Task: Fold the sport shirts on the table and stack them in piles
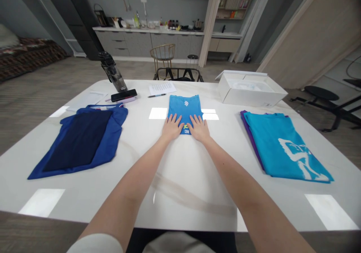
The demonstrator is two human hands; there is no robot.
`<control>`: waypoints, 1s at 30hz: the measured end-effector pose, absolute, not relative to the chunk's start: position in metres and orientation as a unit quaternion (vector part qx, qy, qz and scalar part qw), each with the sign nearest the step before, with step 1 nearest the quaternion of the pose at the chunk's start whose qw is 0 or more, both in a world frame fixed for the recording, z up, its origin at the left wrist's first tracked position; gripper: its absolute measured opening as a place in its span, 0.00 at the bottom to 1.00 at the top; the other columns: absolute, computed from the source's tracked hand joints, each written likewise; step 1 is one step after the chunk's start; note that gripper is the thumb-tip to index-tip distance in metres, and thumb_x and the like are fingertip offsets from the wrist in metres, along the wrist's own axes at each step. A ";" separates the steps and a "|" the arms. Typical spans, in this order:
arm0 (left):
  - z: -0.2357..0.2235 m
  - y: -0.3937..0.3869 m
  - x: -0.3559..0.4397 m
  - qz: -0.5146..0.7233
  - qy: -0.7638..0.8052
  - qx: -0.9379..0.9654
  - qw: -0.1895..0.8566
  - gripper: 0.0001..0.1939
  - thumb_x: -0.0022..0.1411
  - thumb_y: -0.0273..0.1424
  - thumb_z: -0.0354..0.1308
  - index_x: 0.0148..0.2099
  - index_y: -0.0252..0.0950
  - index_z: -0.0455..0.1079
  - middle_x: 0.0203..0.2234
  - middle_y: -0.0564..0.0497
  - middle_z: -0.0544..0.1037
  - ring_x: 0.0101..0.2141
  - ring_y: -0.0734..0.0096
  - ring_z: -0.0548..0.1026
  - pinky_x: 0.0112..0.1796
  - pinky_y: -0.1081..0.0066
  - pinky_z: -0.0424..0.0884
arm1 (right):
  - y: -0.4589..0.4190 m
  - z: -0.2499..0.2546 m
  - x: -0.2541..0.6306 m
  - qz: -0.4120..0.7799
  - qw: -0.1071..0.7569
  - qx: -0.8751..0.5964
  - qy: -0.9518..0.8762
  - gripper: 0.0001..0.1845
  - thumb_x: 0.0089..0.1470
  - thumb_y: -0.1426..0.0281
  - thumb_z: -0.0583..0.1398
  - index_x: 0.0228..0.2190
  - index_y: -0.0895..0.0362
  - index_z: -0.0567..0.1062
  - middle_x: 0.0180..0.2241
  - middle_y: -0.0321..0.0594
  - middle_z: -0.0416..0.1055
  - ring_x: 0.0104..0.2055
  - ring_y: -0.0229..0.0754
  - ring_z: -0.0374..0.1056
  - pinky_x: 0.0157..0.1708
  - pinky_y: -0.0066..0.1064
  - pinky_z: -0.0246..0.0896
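Note:
A small folded light-blue shirt with a white logo lies in the middle of the white table. My left hand rests flat on its near left part, fingers stretched out. My right hand lies flat on its near right part, fingers spread. Neither hand grips anything. To the left lies a royal-blue shirt with a navy garment on top of it. To the right sits a folded turquoise shirt with a white print, over a purple one.
An open white box stands at the back right. A dark water bottle, a black phone, papers and a pen lie along the far edge. Chairs and a kitchen counter stand beyond the table.

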State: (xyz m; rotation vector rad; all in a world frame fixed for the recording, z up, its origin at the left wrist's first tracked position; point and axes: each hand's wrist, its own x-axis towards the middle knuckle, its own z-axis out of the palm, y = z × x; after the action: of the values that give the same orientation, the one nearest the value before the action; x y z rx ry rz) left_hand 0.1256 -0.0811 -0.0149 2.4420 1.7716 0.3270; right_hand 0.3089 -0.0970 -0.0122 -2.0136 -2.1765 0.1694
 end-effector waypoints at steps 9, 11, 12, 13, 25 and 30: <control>-0.006 -0.116 0.109 0.068 0.572 0.813 0.086 0.38 0.74 0.54 0.36 0.77 0.42 0.48 0.75 0.42 0.46 0.74 0.52 0.44 0.69 0.45 0.41 | -0.130 -0.009 0.317 0.086 0.052 -0.665 -0.740 0.37 0.70 0.46 0.41 0.73 0.45 0.50 0.76 0.39 0.40 0.76 0.57 0.35 0.70 0.62 0.32; -0.005 -0.125 0.104 0.061 0.567 0.817 0.090 0.38 0.74 0.55 0.36 0.77 0.43 0.47 0.75 0.42 0.44 0.74 0.52 0.44 0.69 0.42 0.40 | -0.140 -0.009 0.320 0.092 0.046 -0.658 -0.746 0.36 0.70 0.46 0.41 0.73 0.43 0.49 0.76 0.38 0.39 0.76 0.56 0.35 0.70 0.62 0.32; -0.005 -0.130 0.102 0.058 0.563 0.819 0.091 0.38 0.74 0.54 0.36 0.77 0.42 0.46 0.75 0.42 0.44 0.74 0.53 0.44 0.69 0.42 0.40 | -0.146 -0.008 0.323 0.093 0.043 -0.653 -0.750 0.35 0.71 0.47 0.42 0.73 0.42 0.49 0.76 0.39 0.39 0.76 0.56 0.35 0.70 0.61 0.33; -0.004 -0.135 0.099 0.056 0.561 0.821 0.091 0.37 0.75 0.53 0.36 0.77 0.41 0.46 0.75 0.42 0.43 0.74 0.53 0.44 0.69 0.43 0.41 | -0.152 -0.007 0.325 0.094 0.043 -0.649 -0.754 0.35 0.71 0.48 0.42 0.73 0.43 0.49 0.76 0.40 0.39 0.76 0.56 0.35 0.71 0.60 0.33; 0.015 -0.171 0.072 0.037 0.530 0.846 0.035 0.28 0.76 0.32 0.37 0.73 0.38 0.59 0.69 0.39 0.63 0.68 0.57 0.63 0.69 0.43 0.46 | -0.195 0.006 0.340 0.098 0.082 -0.656 -0.744 0.29 0.72 0.63 0.47 0.67 0.61 0.65 0.71 0.50 0.56 0.72 0.53 0.52 0.70 0.48 0.47; 0.014 -0.169 0.069 0.031 0.527 0.849 0.015 0.30 0.70 0.22 0.41 0.71 0.37 0.61 0.69 0.40 0.64 0.67 0.61 0.65 0.69 0.50 0.48 | -0.194 0.000 0.339 0.088 0.103 -0.660 -0.739 0.28 0.72 0.66 0.45 0.66 0.61 0.67 0.70 0.46 0.58 0.71 0.53 0.55 0.69 0.47 0.48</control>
State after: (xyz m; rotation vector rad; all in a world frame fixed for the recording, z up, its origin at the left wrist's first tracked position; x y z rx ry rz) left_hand 0.0694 -0.1688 0.0142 2.6429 1.6385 0.0971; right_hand 0.3387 -0.1936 -0.0004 -1.9480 -2.1798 0.2591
